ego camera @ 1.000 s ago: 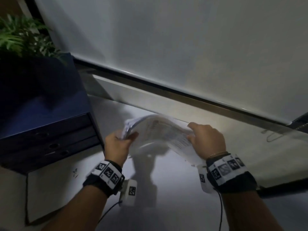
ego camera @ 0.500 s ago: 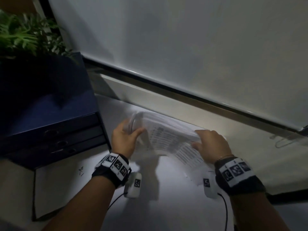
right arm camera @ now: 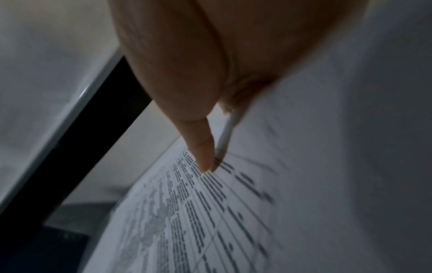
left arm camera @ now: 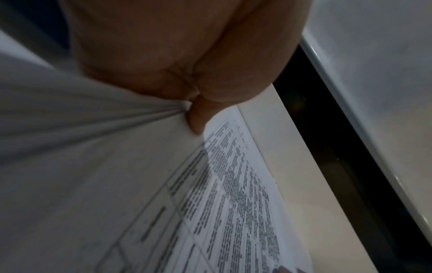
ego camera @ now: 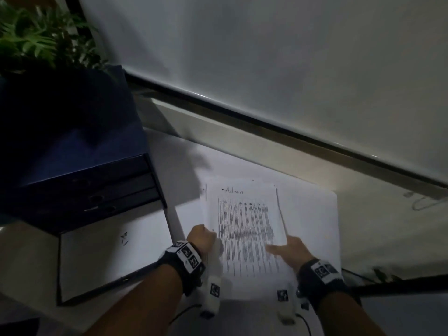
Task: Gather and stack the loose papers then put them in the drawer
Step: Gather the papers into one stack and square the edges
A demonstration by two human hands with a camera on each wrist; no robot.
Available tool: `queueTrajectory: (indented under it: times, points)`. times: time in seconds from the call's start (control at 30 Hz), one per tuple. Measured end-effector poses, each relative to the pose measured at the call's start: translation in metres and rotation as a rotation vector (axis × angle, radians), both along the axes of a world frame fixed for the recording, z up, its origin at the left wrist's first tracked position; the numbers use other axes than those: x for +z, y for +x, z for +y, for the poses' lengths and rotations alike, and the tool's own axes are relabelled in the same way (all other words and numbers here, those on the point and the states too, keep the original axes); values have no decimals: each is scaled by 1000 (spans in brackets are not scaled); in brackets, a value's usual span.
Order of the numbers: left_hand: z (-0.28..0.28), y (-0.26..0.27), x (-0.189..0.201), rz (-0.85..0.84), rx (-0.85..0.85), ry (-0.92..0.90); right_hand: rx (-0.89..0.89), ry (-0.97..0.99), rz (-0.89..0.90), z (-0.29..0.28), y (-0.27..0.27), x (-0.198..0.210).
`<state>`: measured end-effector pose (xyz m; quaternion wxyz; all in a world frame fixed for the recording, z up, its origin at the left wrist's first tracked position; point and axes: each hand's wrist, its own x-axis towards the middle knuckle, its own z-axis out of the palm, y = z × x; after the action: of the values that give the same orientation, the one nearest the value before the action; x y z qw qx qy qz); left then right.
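the papers (ego camera: 244, 229) sat between the hands, on or just above the worktop (ego camera: 388, 238), with their long axis running away from the person toward the wall. the left hand (ego camera: 201, 241) pinched their left edge. the right hand (ego camera: 289, 251) held the right edge, thumb across the top sheet and fingers hidden. the drawer unit (ego camera: 97, 190) stood to the left and beyond, its drawers closed and nearer the left hand, so the stack would likely need to travel leftward.

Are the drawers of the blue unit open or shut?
Shut: all three drawer fronts sit flush in the blue unit.
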<state>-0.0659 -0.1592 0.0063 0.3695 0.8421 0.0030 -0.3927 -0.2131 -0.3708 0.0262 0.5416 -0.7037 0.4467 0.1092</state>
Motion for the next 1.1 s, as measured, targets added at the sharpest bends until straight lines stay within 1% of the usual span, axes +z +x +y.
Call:
queueTrajectory:
  times: [0.07,0.13,0.17,0.23,0.3,0.33,0.4,0.43,0.47,0.53,0.57,0.63,0.7,0.77,0.83,0.9,1.0,1.1]
  points:
    - [3,-7,1,-85,-201,153,-17,-64,50,6,-6,-20]
    - [4,-12,5,-56,-136,131,-18,-117,68,7,-5,-28]
    - [3,-15,8,-53,-58,103,8,-152,60,6,-3,-29]
    - [-8,-9,6,-71,62,41,132,-238,22,6,1,-31]
    - [-20,1,6,-106,139,19,231,-239,-21,9,4,-27]
    - [-24,6,5,-109,136,44,267,-212,-10,9,2,-26]
    - [-26,13,2,-70,65,125,315,-169,29,5,-1,-23]
    - [-27,18,-1,-70,53,151,303,-156,39,2,0,-21]
    - [-27,22,0,-101,61,161,242,-174,67,-4,4,-21]
    - [-33,32,-3,-137,104,122,70,-229,66,-12,21,-18]
    - [-37,35,0,-137,103,108,19,-269,45,-15,32,-19]
    - [-44,42,1,-141,88,73,42,-351,28,-15,53,-22]
    - [-45,48,0,-188,91,37,45,-387,8,-17,64,-27]
    - [-42,53,-3,-275,143,-26,-21,-363,-16,-22,68,-27]
    - [-41,55,-4,-335,142,-56,-56,-360,-48,-26,73,-25]
    - [-43,56,0,-349,118,-48,-80,-329,-109,-27,78,-28]
    - [-44,64,-3,-360,201,-61,-155,-324,-107,-28,85,-29]
    - [-45,69,-5,-352,200,-41,-48,-309,-100,-21,91,-31]
